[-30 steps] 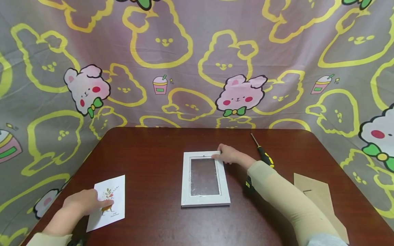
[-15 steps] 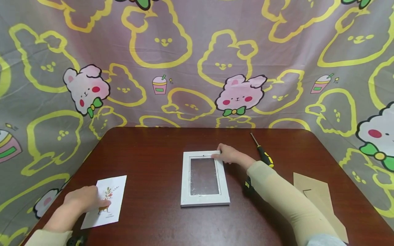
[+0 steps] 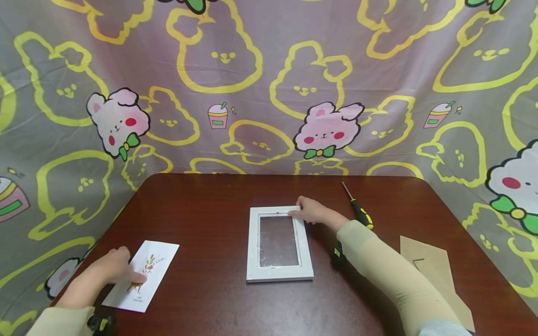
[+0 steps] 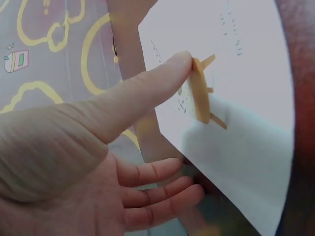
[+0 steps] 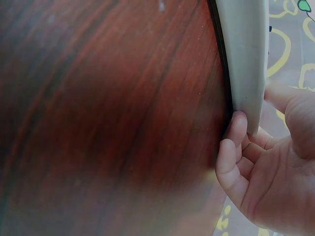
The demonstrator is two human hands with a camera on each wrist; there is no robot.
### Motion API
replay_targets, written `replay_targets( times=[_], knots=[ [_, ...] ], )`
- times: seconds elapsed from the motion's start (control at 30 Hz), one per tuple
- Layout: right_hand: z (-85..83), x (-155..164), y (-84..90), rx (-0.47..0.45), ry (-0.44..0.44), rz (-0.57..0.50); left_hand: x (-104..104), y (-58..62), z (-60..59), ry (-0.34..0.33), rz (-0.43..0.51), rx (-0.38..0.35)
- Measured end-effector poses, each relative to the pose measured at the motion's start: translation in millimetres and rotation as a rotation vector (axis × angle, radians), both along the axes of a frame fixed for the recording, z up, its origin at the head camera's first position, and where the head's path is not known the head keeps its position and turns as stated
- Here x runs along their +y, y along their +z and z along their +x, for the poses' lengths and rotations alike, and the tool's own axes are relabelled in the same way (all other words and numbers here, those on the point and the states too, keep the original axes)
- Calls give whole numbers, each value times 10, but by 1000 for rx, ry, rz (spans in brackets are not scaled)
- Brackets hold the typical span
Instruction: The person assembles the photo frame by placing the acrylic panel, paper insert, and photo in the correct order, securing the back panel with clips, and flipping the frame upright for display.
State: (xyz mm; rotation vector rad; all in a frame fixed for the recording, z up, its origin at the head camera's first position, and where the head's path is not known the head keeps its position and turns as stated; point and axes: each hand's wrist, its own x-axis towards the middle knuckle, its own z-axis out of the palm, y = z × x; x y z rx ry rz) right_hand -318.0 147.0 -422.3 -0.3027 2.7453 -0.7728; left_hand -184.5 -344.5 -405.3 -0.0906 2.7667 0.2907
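The left hand (image 3: 110, 271) rested at the near left corner of the table (image 3: 210, 200), pinching a card (image 3: 145, 274). In the left wrist view the thumb (image 4: 147, 91) pressed on top of the card's printed face while the other fingers (image 4: 162, 194) lay under its edge, slightly curled, so the card was clamped between them. The card lay skewed on the table, with its long sides running toward the far right, and its near left part was lifted off the wood over the table edge.

The right hand (image 3: 313, 212) sat at the far right corner of a white frame (image 3: 279, 275), which lay flat near the middle of the table, well apart from the card. In the right wrist view the curled fingers (image 5: 231, 147) were hooked against the frame's outer edge with the thumb on the other side, gripping that corner.

A screwdriver (image 3: 357, 207) lay just behind the right forearm, and a brown board (image 3: 437, 266) lay at the near right of the table.
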Motion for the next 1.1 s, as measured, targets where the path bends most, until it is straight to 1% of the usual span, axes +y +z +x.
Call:
replay_targets(
  times=[0.07,0.2,0.47,0.6,0.73,0.93,1.1],
  knots=[
    [2,-1,1,3,0,-2,3,-4,-15,18,26,-18],
    [3,2,2,0,0,-5,13,-8,-31,27,42,-40],
    [-10,31,9,2,9,-1,38,1,-34,65,98,-35],
    [-22,35,-5,-2,7,2,42,-2,-20,88,86,-33],
    [-27,36,-19,-12,2,-2,55,-10,-7,95,56,-33],
    [-31,52,-26,-12,8,-10,91,-2,-27,98,46,-31],
    [-28,53,-38,-6,4,-10,80,-22,-26,107,51,-33]
  ],
)
